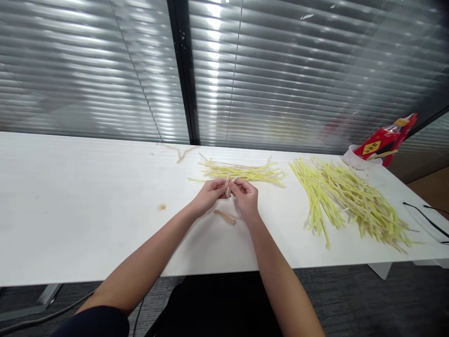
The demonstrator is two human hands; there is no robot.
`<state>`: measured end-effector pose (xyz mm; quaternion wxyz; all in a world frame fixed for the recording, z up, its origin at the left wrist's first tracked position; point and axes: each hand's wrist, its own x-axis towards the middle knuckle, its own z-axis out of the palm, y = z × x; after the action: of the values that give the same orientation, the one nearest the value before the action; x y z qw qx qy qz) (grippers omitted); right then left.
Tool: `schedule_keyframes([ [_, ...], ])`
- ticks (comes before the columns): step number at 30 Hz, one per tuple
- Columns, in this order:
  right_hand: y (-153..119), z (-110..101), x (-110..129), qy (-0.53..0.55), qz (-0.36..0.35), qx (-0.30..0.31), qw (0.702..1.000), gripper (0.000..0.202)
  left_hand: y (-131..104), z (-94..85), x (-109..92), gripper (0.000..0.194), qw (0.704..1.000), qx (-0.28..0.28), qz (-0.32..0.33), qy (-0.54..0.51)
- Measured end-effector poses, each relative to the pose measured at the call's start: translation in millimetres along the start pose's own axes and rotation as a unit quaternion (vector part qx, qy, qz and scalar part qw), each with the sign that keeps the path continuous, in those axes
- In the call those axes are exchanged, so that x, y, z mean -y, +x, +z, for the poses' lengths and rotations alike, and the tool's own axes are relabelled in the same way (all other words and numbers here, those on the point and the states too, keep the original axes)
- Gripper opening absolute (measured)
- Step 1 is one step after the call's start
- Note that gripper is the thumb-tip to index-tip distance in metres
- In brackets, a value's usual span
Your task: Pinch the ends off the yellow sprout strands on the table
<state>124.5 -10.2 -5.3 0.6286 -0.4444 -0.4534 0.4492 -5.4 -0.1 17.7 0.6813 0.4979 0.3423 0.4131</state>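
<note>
Both hands meet over the white table (87,210), fingertips close together. Between them is a bent beige pipe cleaner (228,191), its light ends sticking up. My left hand (213,191) pinches it from the left, while my right hand (245,194) grips it from the right. Just below the hands lies a short folded beige piece (225,216), apart from them. Behind the fingers stretches a loose row of yellow and beige pipe cleaners (252,173). How the held piece is bent is partly hidden by the fingers.
A large pile of yellow and beige pipe cleaners (351,196) spreads on the right. Beyond it stand a white tub (356,160) and a red package (380,140). Black glasses (430,220) lie at the right edge. A bent beige strand (180,153) rests near the blinds (280,84).
</note>
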Motion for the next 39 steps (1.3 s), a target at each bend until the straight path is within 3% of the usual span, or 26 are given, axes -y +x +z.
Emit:
schedule_keyframes([
  [4, -1.3, 1.6, -2.7, -0.045, -0.028, -0.013, 0.998, 0.023, -0.5, 2.5, 0.9, 0.015, 1.0, 0.021, 0.018, 0.014],
  [8, -0.4, 0.4, -4.1, -0.018, -0.004, -0.015, 1.0, 0.027, -1.5, 3.8, -1.5, 0.016, 0.998, 0.031, 0.044, 0.041],
  [15, 3.2, -5.2, -5.4, -0.016, -0.003, 0.005, 1.0, 0.026, -4.3, 4.2, -6.5, 0.014, 0.995, 0.044, 0.032, 0.085],
  [20, 3.9, -6.8, 3.5, 0.074, 0.048, 0.024, 0.996, 0.023, -4.8, 6.8, -9.9, 0.016, 0.998, 0.05, 0.003, 0.022],
  [26, 9.4, -9.7, 5.4, 0.152, 0.109, -0.024, 0.982, 0.024, -4.5, 5.4, -8.5, 0.033, 0.997, 0.066, -0.007, 0.042],
  [31, 10.3, -10.3, 8.3, 0.183, 0.11, 0.011, 0.977, 0.021, -3.7, 1.5, -6.0, 0.032, 0.991, 0.103, -0.006, 0.08],
  [36, 9.5, -13.3, 12.4, 0.134, 0.091, 0.041, 0.986, 0.02, -5.3, 0.6, -7.5, 0.034, 0.974, 0.119, 0.043, 0.189],
  [39, 10.0, -16.7, 13.8, 0.098, 0.067, 0.083, 0.989, 0.027, -7.3, -1.7, -10.4, 0.031, 0.964, 0.125, 0.041, 0.231],
])
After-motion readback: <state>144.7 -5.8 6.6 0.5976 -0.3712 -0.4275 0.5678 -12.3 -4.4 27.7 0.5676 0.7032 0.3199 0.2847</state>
